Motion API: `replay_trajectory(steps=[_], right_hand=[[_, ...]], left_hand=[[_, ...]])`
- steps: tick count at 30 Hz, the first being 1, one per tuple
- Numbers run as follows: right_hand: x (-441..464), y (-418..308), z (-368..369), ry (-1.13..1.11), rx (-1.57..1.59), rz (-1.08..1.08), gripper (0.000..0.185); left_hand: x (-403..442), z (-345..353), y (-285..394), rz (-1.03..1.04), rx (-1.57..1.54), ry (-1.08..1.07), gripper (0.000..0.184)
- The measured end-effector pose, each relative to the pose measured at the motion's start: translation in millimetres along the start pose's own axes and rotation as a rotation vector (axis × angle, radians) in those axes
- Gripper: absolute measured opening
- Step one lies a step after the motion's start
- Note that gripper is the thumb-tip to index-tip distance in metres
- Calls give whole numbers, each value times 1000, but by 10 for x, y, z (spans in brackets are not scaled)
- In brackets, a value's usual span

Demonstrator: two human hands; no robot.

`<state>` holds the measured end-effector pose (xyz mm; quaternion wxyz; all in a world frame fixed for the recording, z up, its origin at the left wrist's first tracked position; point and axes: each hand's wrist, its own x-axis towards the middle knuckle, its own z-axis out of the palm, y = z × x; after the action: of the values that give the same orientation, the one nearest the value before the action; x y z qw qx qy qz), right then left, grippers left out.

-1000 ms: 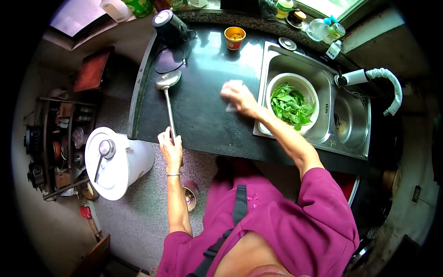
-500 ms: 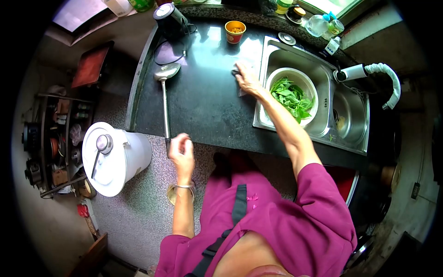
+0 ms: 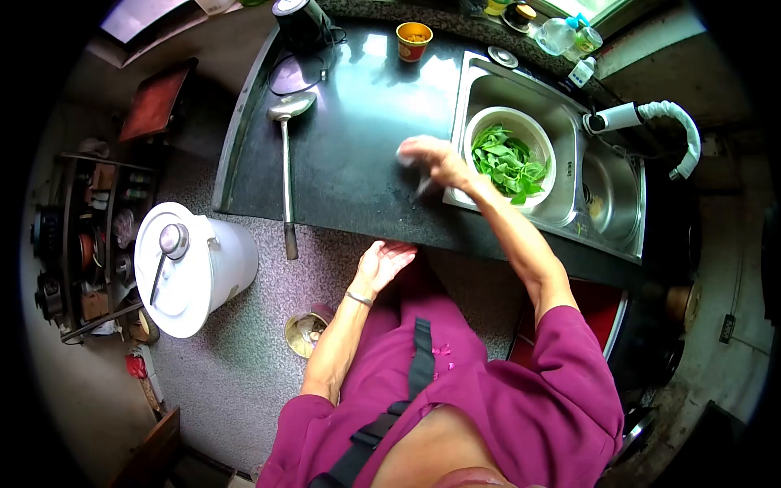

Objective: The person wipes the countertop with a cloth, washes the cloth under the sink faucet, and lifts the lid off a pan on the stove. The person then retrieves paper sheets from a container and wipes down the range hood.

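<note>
My left hand (image 3: 386, 264) is open, palm up with the fingers stretched out, just under the front edge of the dark countertop (image 3: 350, 179). Over the counter, my right hand (image 3: 439, 161) is curled and blurred by motion. Something greyish shows at its fingers, too smeared to name. To the right of that hand, a white colander (image 3: 551, 175) with green leaves (image 3: 506, 163) stands in the steel sink (image 3: 561, 122). A large metal ladle (image 3: 286, 163) lies on the counter left of both hands, its dark handle end jutting past the front edge.
A red-and-yellow cup (image 3: 412, 49) and a dark appliance with a cord (image 3: 301, 28) stand at the back. On the floor are a white lidded bucket (image 3: 232, 260) and an open bin (image 3: 303, 335). The faucet (image 3: 626, 119) is at the sink's right.
My left hand has moved right from beside the ladle's handle and turned palm up with fingers extended. My right hand has come nearer along the counter, toward the front edge.
</note>
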<state>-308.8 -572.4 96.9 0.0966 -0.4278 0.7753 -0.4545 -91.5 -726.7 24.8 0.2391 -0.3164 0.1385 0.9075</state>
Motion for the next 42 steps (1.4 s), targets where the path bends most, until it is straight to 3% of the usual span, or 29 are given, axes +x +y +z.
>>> replay_trajectory(steps=[1, 3, 7, 12, 14, 19, 21, 23, 27, 28, 31, 33, 39, 42], right_hand=[[-9, 64, -110, 35, -78, 91, 55], [-71, 309, -76, 92, -402, 67, 54], [-295, 38, 309, 145, -413, 31, 64], [-542, -288, 635, 115, -304, -111, 66], [-600, -285, 607, 99, 223, 36, 58], [-752, -568, 117, 514, 337, 307, 46], [-975, -591, -19, 457, 435, 376, 31], [-1086, -720, -43, 389, 488, 489, 28], [-972, -555, 75, 375, 477, 409, 25], [-890, -492, 61, 283, 528, 388, 26], [-507, -553, 16, 168, 425, 402, 27], [-214, -652, 79, 158, 293, 231, 26], [407, -764, 454, -435, -137, 177, 32], [443, -770, 580, -434, -310, 222, 30]], left_hand=[[20, -14, -10, -2, 2, 0, 46], [55, -44, -25, 35, 37, -4, 45], [52, -131, -37, 77, 25, -68, 43], [9, -62, -27, 100, -75, -61, 41], [-2, -57, -24, 111, -91, -45, 43], [-157, 12, -139, 170, -33, 34, 40], [-248, 128, -286, 226, 35, 39, 39], [-402, 406, -376, 511, 476, 162, 37], [-477, 604, -401, 654, 547, 138, 35], [-495, 620, -377, 687, 533, 114, 34], [-588, 588, -305, 722, 467, 104, 34], [-662, 522, -307, 750, 471, 132, 34], [-830, 127, -430, 601, 282, 166, 34], [-842, -60, -404, 551, 271, 179, 33]])
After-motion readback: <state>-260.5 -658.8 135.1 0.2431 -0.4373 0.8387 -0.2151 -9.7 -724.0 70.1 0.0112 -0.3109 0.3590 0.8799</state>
